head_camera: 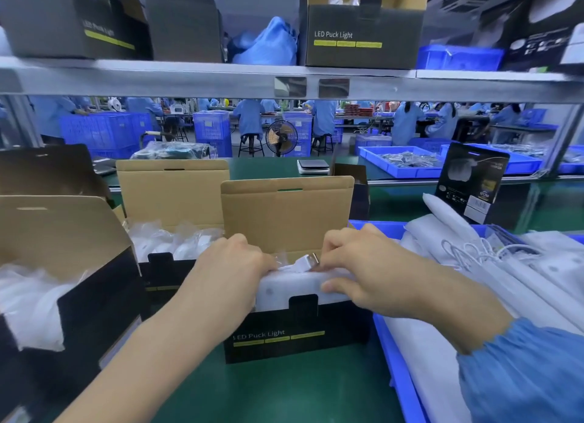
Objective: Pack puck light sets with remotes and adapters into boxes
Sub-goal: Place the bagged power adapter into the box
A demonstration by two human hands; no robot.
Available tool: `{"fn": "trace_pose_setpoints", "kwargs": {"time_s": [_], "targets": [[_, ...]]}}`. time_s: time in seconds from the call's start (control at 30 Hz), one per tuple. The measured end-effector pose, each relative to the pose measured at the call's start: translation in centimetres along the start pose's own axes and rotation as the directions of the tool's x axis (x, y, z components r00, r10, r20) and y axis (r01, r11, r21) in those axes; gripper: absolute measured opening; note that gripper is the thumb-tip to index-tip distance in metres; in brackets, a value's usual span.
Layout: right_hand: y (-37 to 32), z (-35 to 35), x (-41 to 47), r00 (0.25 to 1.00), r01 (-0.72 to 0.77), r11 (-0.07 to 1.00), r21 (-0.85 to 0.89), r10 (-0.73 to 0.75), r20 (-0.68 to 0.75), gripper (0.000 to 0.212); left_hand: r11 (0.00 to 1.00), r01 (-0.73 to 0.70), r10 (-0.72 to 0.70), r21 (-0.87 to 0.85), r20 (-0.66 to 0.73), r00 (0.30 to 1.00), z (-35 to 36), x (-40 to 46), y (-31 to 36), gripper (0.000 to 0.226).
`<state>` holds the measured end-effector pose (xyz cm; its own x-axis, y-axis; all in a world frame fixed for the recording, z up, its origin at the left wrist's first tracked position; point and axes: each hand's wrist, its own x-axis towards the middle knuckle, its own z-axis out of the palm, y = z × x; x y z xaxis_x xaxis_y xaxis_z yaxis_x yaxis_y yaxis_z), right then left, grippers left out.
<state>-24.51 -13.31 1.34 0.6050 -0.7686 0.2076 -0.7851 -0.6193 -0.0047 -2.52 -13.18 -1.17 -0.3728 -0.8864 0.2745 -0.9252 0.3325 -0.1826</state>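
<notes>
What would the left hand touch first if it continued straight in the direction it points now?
Probably the white plug with the metal end, just beyond the left hand; the right hand comes after it. Depth is unclear.

Premises: a factory packing line. Workers in blue smocks (pixel 249 116) sit on stools at long benches across the hall, among stacked blue crates (pixel 211 128) and a standing fan (pixel 281 137). The near green-topped bench (pixel 284 391) holds open printed cartons (pixel 294 337) (marked "LED Puck Light"), with more on the overhead shelf (pixel 221 75) and parts in blue trays (pixel 407 166).
</notes>
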Motion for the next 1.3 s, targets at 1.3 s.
{"fn": "trace_pose_setpoints", "kwargs": {"time_s": [1.3], "targets": [[0.6,2.4,-1.8,0.943,0.128,0.984,-0.125,-0.159,-0.291,0.036,0.991,-0.130,0.104,0.013,-0.687,0.719,5.9,-5.0,2.5,0.019]]}}
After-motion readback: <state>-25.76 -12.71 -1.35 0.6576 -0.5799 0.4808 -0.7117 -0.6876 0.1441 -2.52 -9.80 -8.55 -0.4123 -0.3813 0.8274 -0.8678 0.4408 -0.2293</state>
